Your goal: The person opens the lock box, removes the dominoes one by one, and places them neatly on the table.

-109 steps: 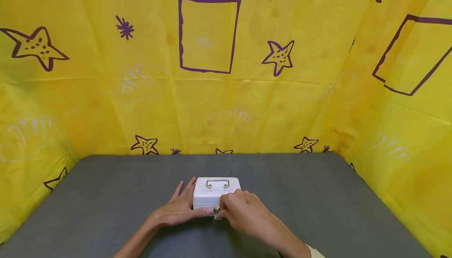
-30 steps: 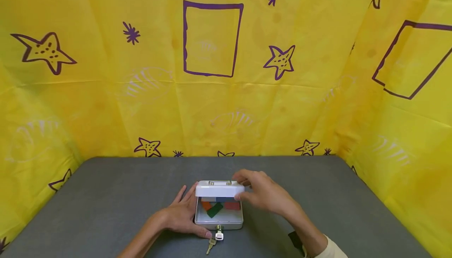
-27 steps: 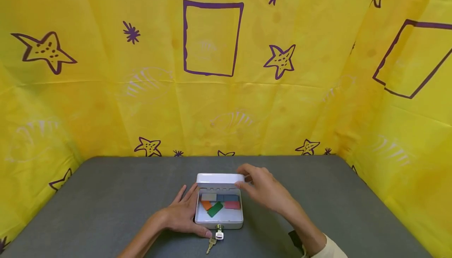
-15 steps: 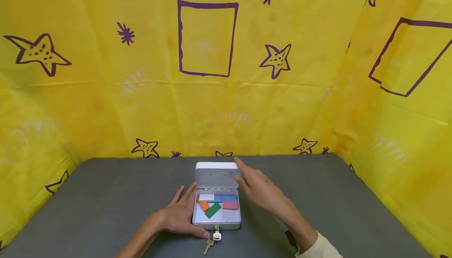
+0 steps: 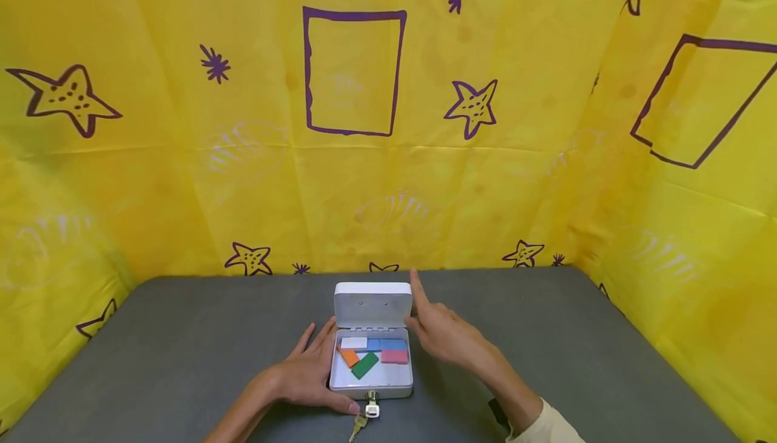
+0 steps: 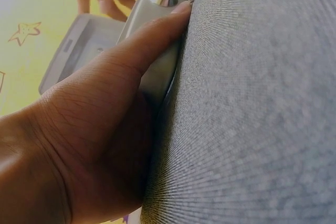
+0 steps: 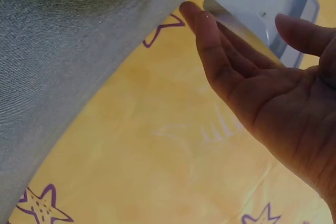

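A small white cash box [image 5: 340, 377] lies on the table, its lid [image 5: 373, 309] raised upright on the back hinge. Inside are flat blocks: a white one [image 5: 354, 342], blue ones [image 5: 393, 344], a pink one [image 5: 394, 357], an orange one [image 5: 349, 357] and a green one [image 5: 365, 366]. One key [image 5: 372, 410] sits in the front lock, and a second key [image 5: 359, 423] hangs with it. My left hand [image 5: 303, 377] braces the box's left side with spread fingers, thumb along the front near the lock. Beside the lid's right edge, my right hand [image 5: 449, 335] has its fingers extended and thumb at the edge.
The grey table [image 5: 200, 348] extends around the box on all sides. Yellow cloth [image 5: 352, 193] with purple stars hangs behind and at both sides of it.
The box was closed, with my right hand at the lock. My right hand swung the lid up and back, showing the blocks, then its fingers straightened beside the lid. My left hand stayed at the box.
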A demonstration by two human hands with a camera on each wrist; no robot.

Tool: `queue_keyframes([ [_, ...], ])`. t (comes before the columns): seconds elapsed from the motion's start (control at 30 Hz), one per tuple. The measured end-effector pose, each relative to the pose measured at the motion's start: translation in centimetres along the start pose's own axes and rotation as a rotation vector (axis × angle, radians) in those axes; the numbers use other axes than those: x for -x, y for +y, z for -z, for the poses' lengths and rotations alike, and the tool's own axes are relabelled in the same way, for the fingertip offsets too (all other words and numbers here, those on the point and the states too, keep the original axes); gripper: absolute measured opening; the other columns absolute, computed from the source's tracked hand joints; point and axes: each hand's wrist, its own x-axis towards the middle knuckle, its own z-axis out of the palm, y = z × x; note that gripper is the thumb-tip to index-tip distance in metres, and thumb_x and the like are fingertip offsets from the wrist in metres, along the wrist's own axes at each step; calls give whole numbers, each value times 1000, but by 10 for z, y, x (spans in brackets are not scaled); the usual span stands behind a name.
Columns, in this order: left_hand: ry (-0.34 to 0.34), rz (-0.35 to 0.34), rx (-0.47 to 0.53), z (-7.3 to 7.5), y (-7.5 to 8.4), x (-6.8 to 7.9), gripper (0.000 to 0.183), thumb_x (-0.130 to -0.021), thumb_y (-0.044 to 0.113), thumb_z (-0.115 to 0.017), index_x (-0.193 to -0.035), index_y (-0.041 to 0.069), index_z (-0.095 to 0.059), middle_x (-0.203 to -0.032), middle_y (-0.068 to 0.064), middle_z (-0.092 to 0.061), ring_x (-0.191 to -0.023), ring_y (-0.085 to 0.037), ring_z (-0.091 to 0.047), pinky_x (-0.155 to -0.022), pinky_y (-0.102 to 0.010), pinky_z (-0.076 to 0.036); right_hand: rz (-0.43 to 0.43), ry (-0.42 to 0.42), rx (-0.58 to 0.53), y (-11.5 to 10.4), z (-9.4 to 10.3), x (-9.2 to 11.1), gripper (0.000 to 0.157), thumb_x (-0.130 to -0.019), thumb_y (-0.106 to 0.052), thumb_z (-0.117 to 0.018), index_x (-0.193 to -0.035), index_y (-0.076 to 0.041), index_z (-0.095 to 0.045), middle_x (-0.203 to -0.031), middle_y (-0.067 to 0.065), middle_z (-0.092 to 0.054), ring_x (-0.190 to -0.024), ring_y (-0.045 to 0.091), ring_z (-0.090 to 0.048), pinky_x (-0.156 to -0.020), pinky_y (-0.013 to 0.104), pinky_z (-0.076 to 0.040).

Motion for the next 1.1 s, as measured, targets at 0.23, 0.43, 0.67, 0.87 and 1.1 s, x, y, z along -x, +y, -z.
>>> queue_keyframes([
  [0.23, 29, -36, -15, -2, -2, 0, 136, -70, 79, -78, -164, 2, -16, -174, -26, -10, -165, -39, -1, -128, -62, 11, -78, -24, -19, 1, 2, 0, 94, -105, -15, -62, -167, -7, 8, -145, 22, -64, -111, 26, -71, -76, 38, -53],
  [0.43, 55, -61, -24, -1, -1, -1, 137, -69, 80, -78, -164, 4, -16, -174, -27, -12, -165, -39, -2, -128, -63, 9, -108, -7, -4, 1, 8, 2, 98, -103, -16, -67, -168, -9, 5, -130, 21, -72, -99, 24, -71, -75, 41, -54],
  [0.67, 45, -48, -24, -3, -3, -2, 138, -68, 80, -79, -165, 4, -15, -174, -26, -11, -165, -38, -1, -129, -63, 9, -108, 26, 38, 4, 11, 3, 83, -97, -14, -74, -164, -4, -26, -124, 24, -73, -105, 31, -75, -85, 48, -61],
  [0.87, 41, -48, -21, -3, -1, -1, 140, -69, 81, -79, -165, 2, -15, -174, -27, -11, -165, -38, -1, -129, -63, 8, -25, 16, 136, 6, 19, 7, 21, -91, -9, -80, -107, -2, -69, -89, 8, -72, -78, 19, -64, -68, 35, -56],
  [1.1, 36, -30, -13, -2, -3, 1, 139, -68, 81, -79, -165, 3, -16, -174, -26, -11, -165, -39, -3, -129, -64, 9, 67, -41, 154, 0, 24, 12, 11, -89, -5, -80, -93, -3, -71, -80, 1, -67, -71, 11, -57, -63, 26, -50],
])
